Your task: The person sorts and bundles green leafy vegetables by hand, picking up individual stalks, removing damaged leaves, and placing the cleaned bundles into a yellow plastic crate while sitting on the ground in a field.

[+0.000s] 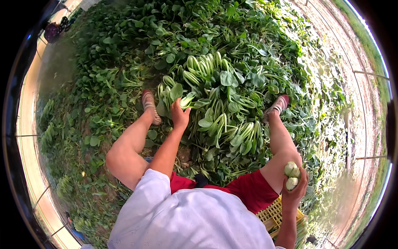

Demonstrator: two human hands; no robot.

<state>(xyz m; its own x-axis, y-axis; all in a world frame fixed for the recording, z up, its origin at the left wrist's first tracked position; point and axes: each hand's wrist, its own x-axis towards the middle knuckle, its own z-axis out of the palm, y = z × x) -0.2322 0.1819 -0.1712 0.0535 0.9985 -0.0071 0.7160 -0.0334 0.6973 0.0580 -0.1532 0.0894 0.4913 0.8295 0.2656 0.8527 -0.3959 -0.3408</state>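
Note:
Between the person's feet lie piles of cut leafy greens with pale green stems, like bok choy (199,67). My left hand (180,115) is at the left edge of these piles, its thumb and fingers around the pale stem end of one leafy green (187,100). Out to the right, over the right knee, my right hand (295,183) holds several heads by their cut, whitish bases (291,176); their leaves are hidden below the hand.
A yellow plastic crate (269,215) stands beside my right hip, with greens at its right side. Both feet, in striped shoes (148,101), flank the piles. Growing greens (130,28) spread ahead and to the left. A pale strip of ground (339,40) runs along the right.

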